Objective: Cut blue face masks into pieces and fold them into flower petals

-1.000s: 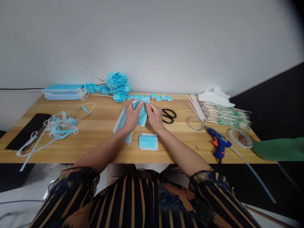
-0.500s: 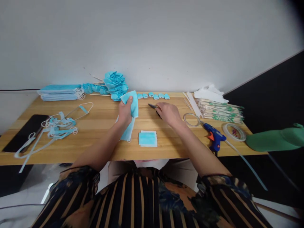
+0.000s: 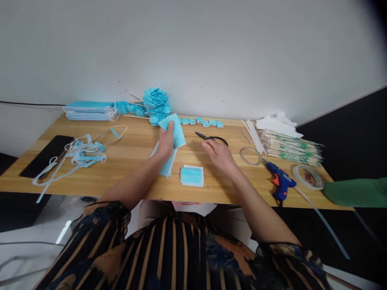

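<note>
My left hand [image 3: 166,141] is closed on a cut piece of blue face mask fabric [image 3: 179,135], with the thumb on top. Below that hand lies another blue mask strip [image 3: 167,166] with a bit of white loop at its end; part of it is hidden by the hand. Black-handled scissors [image 3: 216,138] lie on the table just beyond my right hand [image 3: 220,156]. That hand is apart from the handles, its fingers loosely bent and holding nothing that I can see. Between my forearms rests a small stack of blue and white rectangles [image 3: 192,176].
Folded blue pieces [image 3: 205,123] line the back, beside blue fabric flowers [image 3: 155,104] on sticks. Stacked masks [image 3: 90,111], cut ear loops [image 3: 86,151] and a black tablet-like slab [image 3: 45,155] occupy the left. Rightward are a glue gun [image 3: 281,183], tape [image 3: 307,177] and a green bottle [image 3: 353,192].
My right hand has let go of the scissors, leaving them on the table, and has drawn back slightly toward me. My left hand still grips the blue piece. The view has shifted somewhat.
</note>
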Available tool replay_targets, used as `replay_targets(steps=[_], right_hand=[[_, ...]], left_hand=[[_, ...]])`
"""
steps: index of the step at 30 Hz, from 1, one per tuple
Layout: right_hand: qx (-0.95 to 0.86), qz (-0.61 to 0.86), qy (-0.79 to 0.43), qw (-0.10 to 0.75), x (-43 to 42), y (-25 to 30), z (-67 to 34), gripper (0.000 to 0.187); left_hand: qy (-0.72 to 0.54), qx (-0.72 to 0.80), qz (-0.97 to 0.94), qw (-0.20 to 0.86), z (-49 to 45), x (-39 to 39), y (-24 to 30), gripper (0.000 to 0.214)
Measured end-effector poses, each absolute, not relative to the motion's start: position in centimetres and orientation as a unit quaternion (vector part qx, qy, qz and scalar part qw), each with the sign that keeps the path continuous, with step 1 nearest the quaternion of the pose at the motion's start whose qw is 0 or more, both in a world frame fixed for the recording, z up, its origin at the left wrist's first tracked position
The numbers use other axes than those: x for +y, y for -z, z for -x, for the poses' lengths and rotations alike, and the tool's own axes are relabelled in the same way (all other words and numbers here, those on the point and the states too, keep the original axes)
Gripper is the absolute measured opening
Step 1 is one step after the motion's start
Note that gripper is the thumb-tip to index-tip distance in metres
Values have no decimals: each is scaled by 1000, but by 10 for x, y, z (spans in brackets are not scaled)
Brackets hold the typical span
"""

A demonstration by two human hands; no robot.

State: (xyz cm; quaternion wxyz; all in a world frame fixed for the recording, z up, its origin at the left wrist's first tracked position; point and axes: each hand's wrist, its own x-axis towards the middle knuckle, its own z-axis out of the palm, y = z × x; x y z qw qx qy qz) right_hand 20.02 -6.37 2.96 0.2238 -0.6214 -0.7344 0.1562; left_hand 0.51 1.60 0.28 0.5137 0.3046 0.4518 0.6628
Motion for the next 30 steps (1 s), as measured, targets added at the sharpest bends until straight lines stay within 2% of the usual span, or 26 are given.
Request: replay_targets(steps=[3, 9, 12, 15, 17, 20, 23, 26, 30], right_hand=[[-707, 614, -226, 267, -59, -38, -171, 49], [-681, 596, -262, 335, -34, -38, -128, 51], [-653, 576, -331, 364, -31, -29, -123, 52], [-638, 528, -432, 356, -41, -22, -131, 46], [-648, 521, -449, 328, -52, -21, -144, 40], [-696, 553, -376, 263, -63, -26, -175, 31], [-718, 629, -173, 243, -63, -30, -209, 23], [-749, 645, -48, 146, -60, -28, -230, 30], [-764, 643, -14, 44, -58, -25, -229, 41]], left_hand=[[-673, 458, -367, 450, -5, 12, 0, 25], [-651, 457, -471, 381, -5, 6, 6, 39], [-655, 460, -480, 360, -3, 9, 8, 47], [-657, 467, -463, 369, -2, 14, 10, 54], [-661, 467, -444, 384, -1, 18, 11, 55], [-679, 448, -424, 399, -1, 21, 12, 57], [-684, 441, -389, 431, -2, 21, 9, 51], [-676, 448, -339, 477, -5, 17, 2, 35], [-673, 440, -293, 517, -6, 13, -7, 21]])
